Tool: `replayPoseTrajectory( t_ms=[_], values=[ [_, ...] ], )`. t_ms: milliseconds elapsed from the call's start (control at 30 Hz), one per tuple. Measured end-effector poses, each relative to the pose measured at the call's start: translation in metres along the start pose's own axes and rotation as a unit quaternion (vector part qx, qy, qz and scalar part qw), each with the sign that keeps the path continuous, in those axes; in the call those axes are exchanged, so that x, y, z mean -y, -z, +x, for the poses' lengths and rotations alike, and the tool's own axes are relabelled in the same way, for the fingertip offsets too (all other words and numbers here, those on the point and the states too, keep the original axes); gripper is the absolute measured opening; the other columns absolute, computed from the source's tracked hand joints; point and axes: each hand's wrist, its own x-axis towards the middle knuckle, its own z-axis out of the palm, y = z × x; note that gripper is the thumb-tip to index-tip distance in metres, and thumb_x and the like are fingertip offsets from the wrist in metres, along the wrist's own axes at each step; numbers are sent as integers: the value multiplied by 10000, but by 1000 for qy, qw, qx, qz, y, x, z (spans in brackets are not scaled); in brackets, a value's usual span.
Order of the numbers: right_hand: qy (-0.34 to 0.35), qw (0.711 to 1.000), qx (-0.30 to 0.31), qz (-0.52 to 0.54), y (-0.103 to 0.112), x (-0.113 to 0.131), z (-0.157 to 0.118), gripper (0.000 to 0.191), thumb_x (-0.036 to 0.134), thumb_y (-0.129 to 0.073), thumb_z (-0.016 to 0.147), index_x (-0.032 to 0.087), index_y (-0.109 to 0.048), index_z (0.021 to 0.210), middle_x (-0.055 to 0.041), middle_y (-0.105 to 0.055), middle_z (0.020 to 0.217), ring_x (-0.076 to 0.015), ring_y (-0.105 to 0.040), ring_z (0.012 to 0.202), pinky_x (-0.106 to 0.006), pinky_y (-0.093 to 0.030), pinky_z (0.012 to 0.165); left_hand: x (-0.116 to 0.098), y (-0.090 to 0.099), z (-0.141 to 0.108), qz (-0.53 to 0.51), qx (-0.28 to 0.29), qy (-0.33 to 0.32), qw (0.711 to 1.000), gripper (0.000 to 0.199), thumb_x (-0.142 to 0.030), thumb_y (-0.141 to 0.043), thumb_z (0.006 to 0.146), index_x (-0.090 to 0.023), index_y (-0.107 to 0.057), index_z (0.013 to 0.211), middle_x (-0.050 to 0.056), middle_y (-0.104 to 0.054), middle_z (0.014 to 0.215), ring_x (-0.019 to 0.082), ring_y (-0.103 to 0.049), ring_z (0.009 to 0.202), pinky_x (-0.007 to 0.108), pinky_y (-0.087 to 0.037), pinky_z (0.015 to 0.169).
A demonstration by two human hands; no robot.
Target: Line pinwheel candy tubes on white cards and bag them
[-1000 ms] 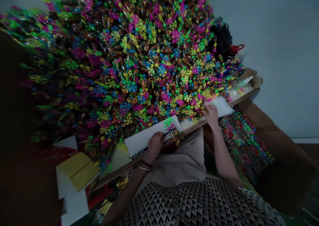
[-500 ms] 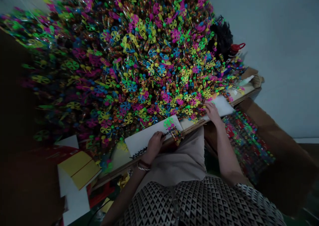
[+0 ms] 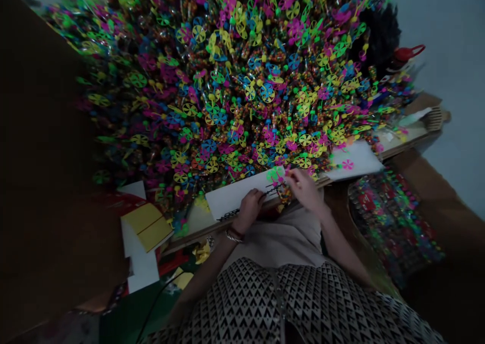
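My left hand (image 3: 251, 210) is closed on a black toothed strip (image 3: 229, 214), which lies along the near edge of a white board (image 3: 227, 195). A few candy-filled tubes (image 3: 285, 194) with green and pink pinwheel tops (image 3: 275, 174) sit at the strip's right end. Just right of them, my right hand (image 3: 306, 190) pinches a candy tube with a pinkish top (image 3: 288, 170); most of it is hidden by the fingers. Behind both hands rises a big heap of similar pinwheel candy tubes (image 3: 242, 101).
A second white board (image 3: 358, 163) with a pink pinwheel on it lies to the right. Below stands a cardboard box (image 3: 435, 192) beside packed candy tubes (image 3: 390, 223). Yellow card (image 3: 147, 228) and white sheets (image 3: 142, 271) are at left. A red-lidded bottle (image 3: 403, 56) stands far right.
My right hand has come left from the heap's edge to the strip's right end, with a tube in its fingers. My left hand stays on the strip. The whole view has shifted.
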Motion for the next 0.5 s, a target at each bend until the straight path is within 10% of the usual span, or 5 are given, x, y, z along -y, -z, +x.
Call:
replayPoseTrajectory(
  t_ms=[200,500],
  values=[
    [60,986,83,-128,-75,21,9,355,408,-334,995,194,-615,958,-90,-654,914,-238,-495,964,-371,-333,860,-1,-1,-1,43,23,-5,999,221,-214,-444,955,-159,-659,949,79,-632,942,181,-574,910,266,-445,788],
    [81,966,123,-213,-92,12,9,269,373,-414,975,248,-647,1019,-66,-618,1014,-249,-458,1011,-454,-263,920,3,-10,-3,78,3,-34,996,218,-116,-430,925,-160,-613,1036,85,-626,1010,207,-547,960,298,-452,829]
  ],
)
